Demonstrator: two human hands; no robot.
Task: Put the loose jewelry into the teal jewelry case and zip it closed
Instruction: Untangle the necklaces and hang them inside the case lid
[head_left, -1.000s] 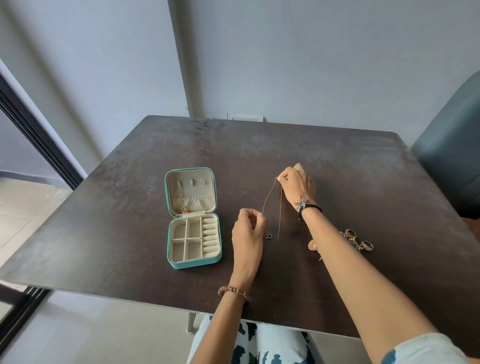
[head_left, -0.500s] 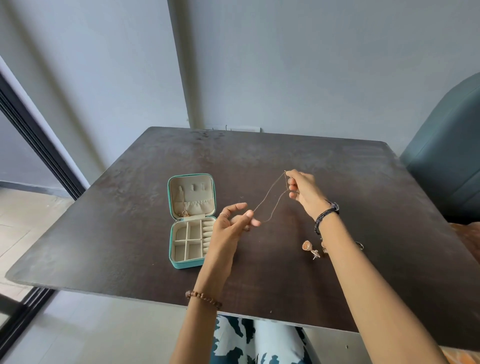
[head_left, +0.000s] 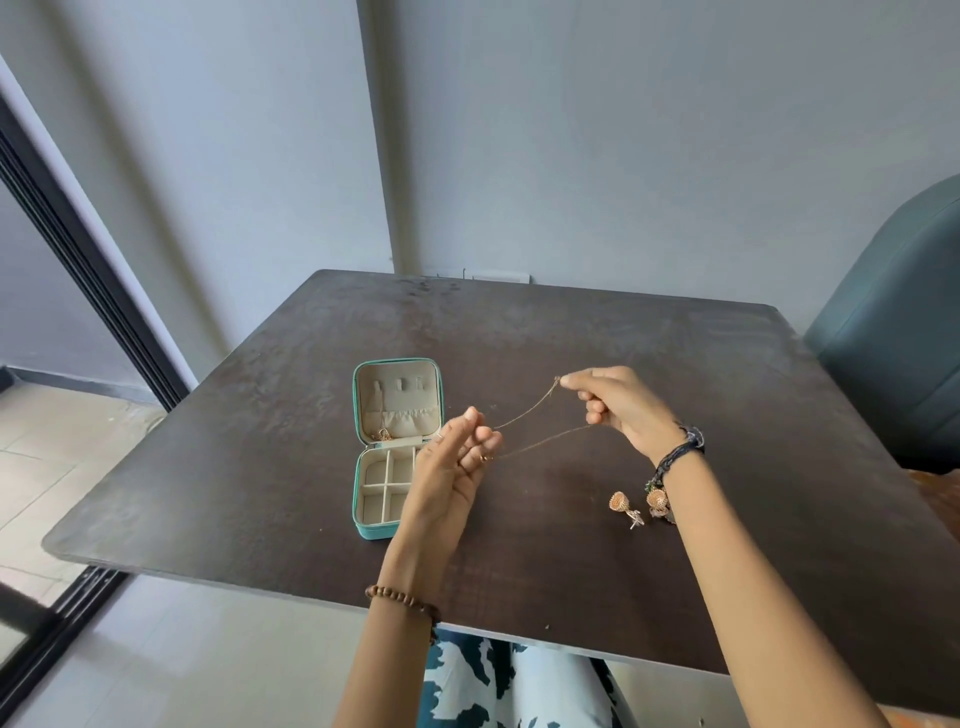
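The teal jewelry case (head_left: 358, 467) lies open on the dark table (head_left: 571, 338), its cream lid flat behind the divided tray; a small gold piece sits in the lid pocket. A thin gold chain necklace (head_left: 540, 410) is stretched in the air between my hands. My right hand (head_left: 618, 405) pinches its two ends, above the table to the right of the case. My left hand (head_left: 457, 457), palm up with straight fingers, carries the chain's loop over its fingers and hides the case's right side. Two gold filigree earrings (head_left: 621, 503) lie by my right wrist.
More small jewelry (head_left: 660, 501) lies partly hidden behind my right forearm. A teal upholstered chair (head_left: 893, 332) stands at the table's right edge. A dark sliding-door frame (head_left: 88, 291) runs along the left. My patterned trousers (head_left: 498, 686) show below the table's near edge.
Both hands have lifted the necklace off the table and pulled it taut. My left hand has turned palm up and moved left, over the case's right side.
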